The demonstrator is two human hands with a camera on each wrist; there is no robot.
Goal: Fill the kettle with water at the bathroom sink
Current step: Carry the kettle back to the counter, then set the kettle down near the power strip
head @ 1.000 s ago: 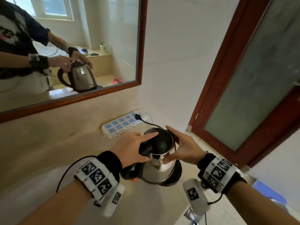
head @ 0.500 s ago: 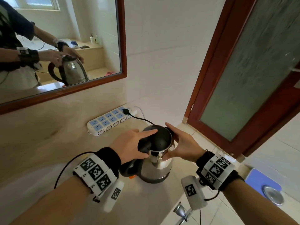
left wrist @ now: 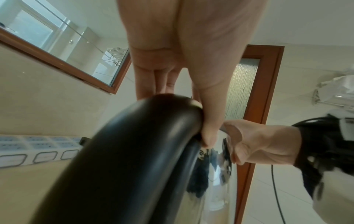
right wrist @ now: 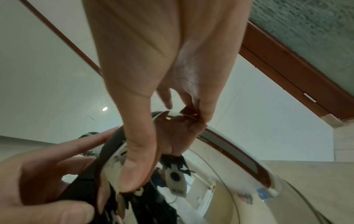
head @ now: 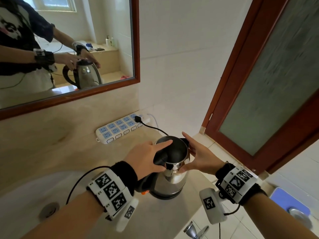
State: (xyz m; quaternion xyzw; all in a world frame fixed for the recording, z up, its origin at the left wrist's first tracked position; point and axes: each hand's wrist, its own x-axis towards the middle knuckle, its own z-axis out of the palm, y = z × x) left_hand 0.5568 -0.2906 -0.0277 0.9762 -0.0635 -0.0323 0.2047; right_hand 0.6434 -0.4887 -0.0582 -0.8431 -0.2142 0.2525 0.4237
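A: Where is the kettle (head: pixel 172 180)?
B: Upright on its base (head: pixel 164 197) on the beige worktop (head: pixel 69 152), just beside the sink (head: pixel 22 192), between both grips.
A: What are the grips doing?
B: Left grip (head: pixel 145 159) pinches the black handle (head: pixel 159 159) top, forefinger across the lid (head: pixel 177 150). Right grip (head: pixel 202 159) clasps the steel body opposite, thumb near, fingers on the far side.

We see the kettle (head: pixel 172 181) in mirror-bright steel, its handle (left wrist: pixel 134 151) glossy black plastic; the bench (head: pixel 86 156) is smooth polished stone, the door (head: pixel 276 83) frosted glass in varnished wood.
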